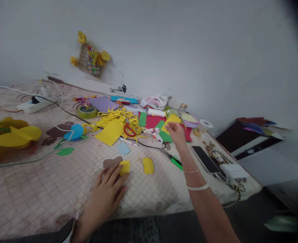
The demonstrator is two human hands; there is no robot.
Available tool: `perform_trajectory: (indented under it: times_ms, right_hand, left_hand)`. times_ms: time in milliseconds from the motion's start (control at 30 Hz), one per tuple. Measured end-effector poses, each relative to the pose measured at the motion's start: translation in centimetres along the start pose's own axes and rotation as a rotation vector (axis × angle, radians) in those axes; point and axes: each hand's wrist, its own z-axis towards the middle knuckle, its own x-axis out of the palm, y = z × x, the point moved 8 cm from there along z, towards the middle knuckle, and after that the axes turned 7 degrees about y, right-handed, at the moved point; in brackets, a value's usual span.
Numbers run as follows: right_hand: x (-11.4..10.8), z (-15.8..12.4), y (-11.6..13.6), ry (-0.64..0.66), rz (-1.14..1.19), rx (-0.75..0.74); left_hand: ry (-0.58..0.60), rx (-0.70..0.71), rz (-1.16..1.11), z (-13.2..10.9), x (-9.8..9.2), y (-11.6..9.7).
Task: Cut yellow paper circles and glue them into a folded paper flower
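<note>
My left hand (107, 190) lies on the tablecloth with its fingers stretched out, the fingertips touching a small yellow paper piece (125, 167). Just right of that piece is a rounded, slightly curled yellow petal shape (148, 165). Over a yellow sheet (173, 118) on the paper pile is my right hand (177, 134), its fingers bent together; what they hold, if anything, is too small to make out. To its left a white glue gun (152, 131) rests by green paper (166, 135) and a red sheet (150, 120).
Yellow paper scraps (118, 116), red-handled scissors (129, 130), a tape roll (87, 111) and a green cutter (176, 162) lie about. A phone (205, 159) is at the right. Cables run from a power strip (36, 104). Yellow paper flowers (17, 136) stand at the left.
</note>
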Motion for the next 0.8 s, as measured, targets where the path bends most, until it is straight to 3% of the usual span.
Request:
perform_trajectory:
  times_ms: [100,200,333,467,633,800]
  right_hand:
    - [1.8,0.2,-5.2,0.096,-0.109,0.096]
    - [3.8,0.7,-8.2,0.25,-0.204,0.161]
    - [6.1,1.6,-10.2,0.451,-0.282,0.229]
    - [7.0,2.1,-10.8,0.536,-0.282,0.257]
    - [6.3,2.4,-10.0,0.464,-0.17,0.231]
    - [3.2,3.3,-7.7,0.204,0.019,0.14]
  left_hand:
    - [-0.014,-0.034,0.016,-0.1,-0.1,0.1]
    - [-0.03,-0.064,0.025,-0.2,-0.1,0.3]
    - [-0.05,-0.097,0.021,-0.2,-0.1,0.3]
    - [-0.071,-0.148,0.012,-0.1,-0.3,0.3]
    - [-0.079,-0.152,0.009,-0.1,-0.3,0.2]
    - [-0.072,-0.083,0.024,-0.1,0.0,0.2]
